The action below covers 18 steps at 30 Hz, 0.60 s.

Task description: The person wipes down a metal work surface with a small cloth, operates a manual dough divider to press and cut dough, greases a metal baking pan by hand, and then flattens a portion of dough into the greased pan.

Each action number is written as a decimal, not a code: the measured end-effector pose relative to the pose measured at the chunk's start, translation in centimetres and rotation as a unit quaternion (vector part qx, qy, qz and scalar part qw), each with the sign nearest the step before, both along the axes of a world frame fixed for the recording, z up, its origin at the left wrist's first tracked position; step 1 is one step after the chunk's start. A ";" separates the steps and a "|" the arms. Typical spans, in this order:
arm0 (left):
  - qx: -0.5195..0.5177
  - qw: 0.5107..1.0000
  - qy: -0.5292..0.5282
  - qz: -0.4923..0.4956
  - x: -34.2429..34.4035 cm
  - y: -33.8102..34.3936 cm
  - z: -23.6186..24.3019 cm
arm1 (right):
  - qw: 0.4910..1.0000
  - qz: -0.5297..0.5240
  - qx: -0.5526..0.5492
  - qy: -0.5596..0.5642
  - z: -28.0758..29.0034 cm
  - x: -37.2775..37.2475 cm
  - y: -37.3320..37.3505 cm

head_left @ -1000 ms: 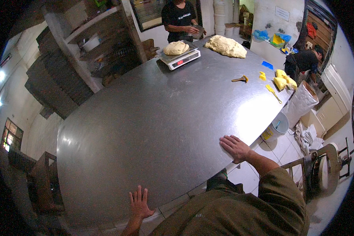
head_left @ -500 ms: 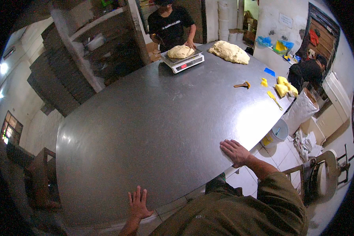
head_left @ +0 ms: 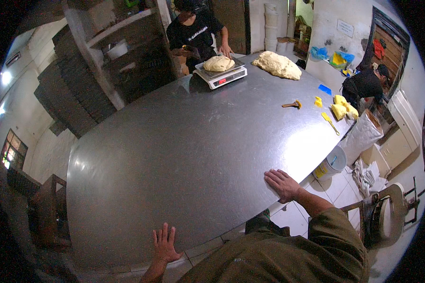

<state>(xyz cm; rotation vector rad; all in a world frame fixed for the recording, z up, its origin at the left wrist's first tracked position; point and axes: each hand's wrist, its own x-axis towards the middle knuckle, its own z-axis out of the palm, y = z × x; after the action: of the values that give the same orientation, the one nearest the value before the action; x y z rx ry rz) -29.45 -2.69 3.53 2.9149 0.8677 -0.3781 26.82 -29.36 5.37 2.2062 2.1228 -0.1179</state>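
Note:
My left hand (head_left: 165,244) lies flat at the near edge of the grey metal table (head_left: 174,155), its fingers spread and nothing in it. Further right, my right hand (head_left: 282,185) also rests flat on the table's edge, fingers stretched out and holding nothing. At the far side a piece of dough (head_left: 218,63) sits on a white digital scale (head_left: 229,78), and a co-worker's hand (head_left: 225,50) is beside it. A larger mound of dough (head_left: 277,64) lies on the table to the right of the scale.
Toward the right lie a brown-handled tool (head_left: 292,105), a yellow spatula (head_left: 330,123), a blue flat piece (head_left: 324,89) and yellow bags (head_left: 343,109). A white bucket (head_left: 334,162) and a sack (head_left: 362,133) stand beyond the right edge. Another person (head_left: 363,87) bends there.
The co-worker behind the scale has leaned a little to the left, and the bent person at the right has shifted. Both my hands stay in place on the table.

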 end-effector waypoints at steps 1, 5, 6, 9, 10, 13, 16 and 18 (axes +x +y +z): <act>0.000 1.000 0.000 0.001 0.0 0.0 0.0 | 1.000 -0.001 -0.003 0.004 0.2 -0.1 0.0; -0.018 1.000 -0.003 0.009 0.0 -0.1 -0.1 | 1.000 -0.002 -0.010 0.014 0.7 0.0 0.0; -0.022 1.000 -0.005 0.010 0.0 0.0 -0.1 | 1.000 -0.001 -0.004 0.010 0.5 0.0 0.0; -0.021 1.000 -0.007 0.006 0.1 -0.1 0.2 | 1.000 0.002 0.010 0.006 0.0 0.2 -0.2; -0.018 1.000 -0.007 0.004 0.1 -0.1 0.3 | 1.000 0.001 0.012 0.010 0.0 0.3 -0.2; -0.012 1.000 -0.011 0.002 0.1 -0.2 0.4 | 1.000 0.003 0.013 0.016 0.1 0.2 -0.1; -0.011 0.999 -0.031 -0.004 0.1 -0.4 0.8 | 1.000 0.002 0.003 0.003 0.2 0.1 0.0; -0.004 0.999 -0.038 -0.009 -0.1 -0.3 0.4 | 1.000 0.000 -0.001 0.000 0.0 0.0 0.0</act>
<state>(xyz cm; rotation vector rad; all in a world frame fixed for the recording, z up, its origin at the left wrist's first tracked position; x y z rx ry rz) -29.56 -3.03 3.93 2.9095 0.8292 -0.2709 26.84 -29.35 5.41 2.2041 2.1214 -0.1203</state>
